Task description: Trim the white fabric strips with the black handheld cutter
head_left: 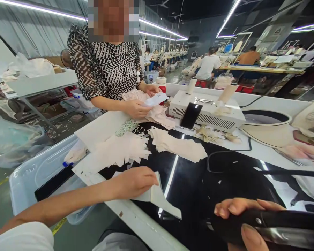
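My left hand (137,182) is closed, its fingertips pinching the upper edge of a pale cut fabric piece (163,202) on the glossy black tabletop (191,188). The piece spreads out below and to the right of the fingers; part of it lies under the hand. At the lower right, my right hand (240,209) is wrapped round a black hand-held tool (282,223) with a silvery metal part and a screw; its exact kind does not show. Stacks of cut fabric pieces (120,150) and a second pile (178,144) lie beyond my left hand.
Across the table a person (112,69) holds a pale paper slip (155,100). A phone (191,115) leans on a white vented box (209,109) bearing thread cones. Green elastic loops (129,128), a black cable (230,150) and a sun visor (267,122) lie around. A plastic tub (23,184) stands left.
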Motion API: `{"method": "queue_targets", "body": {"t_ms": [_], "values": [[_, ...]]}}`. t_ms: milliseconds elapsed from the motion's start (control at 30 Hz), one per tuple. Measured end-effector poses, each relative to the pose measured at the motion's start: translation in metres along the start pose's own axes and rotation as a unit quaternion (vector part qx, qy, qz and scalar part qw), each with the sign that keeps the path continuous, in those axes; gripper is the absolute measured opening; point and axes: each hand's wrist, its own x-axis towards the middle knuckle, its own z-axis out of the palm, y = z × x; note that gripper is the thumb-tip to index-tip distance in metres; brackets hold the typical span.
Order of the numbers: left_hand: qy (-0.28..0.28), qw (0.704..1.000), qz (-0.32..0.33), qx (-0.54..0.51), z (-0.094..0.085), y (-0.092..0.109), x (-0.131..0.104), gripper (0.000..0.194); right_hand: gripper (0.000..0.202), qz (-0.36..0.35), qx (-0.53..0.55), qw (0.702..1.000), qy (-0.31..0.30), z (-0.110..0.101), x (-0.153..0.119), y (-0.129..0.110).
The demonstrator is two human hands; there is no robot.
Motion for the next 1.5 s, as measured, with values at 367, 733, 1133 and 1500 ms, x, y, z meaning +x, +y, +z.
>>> {"method": "queue_targets", "body": {"t_ms": [367, 733, 1133, 1500], "values": [[0.066, 0.979, 0.137, 0.135, 0.084, 0.021, -0.002, 0.022, 0.039, -0.046, 0.051, 0.998, -0.017, 0.037, -0.016, 0.008], [0.074, 0.972, 0.134, 0.176, 0.102, 0.020, 0.012, 0.014, 0.036, -0.064, 0.073, 0.994, -0.039, 0.043, -0.012, 0.019], [0.111, 0.958, 0.130, 0.230, 0.108, 0.022, 0.016, 0.022, 0.036, -0.066, 0.059, 0.995, -0.042, 0.044, -0.013, 0.021], [0.151, 0.977, 0.086, 0.127, 0.107, 0.019, 0.013, 0.015, 0.035, -0.070, 0.045, 0.995, -0.045, 0.041, -0.013, 0.019]]}}
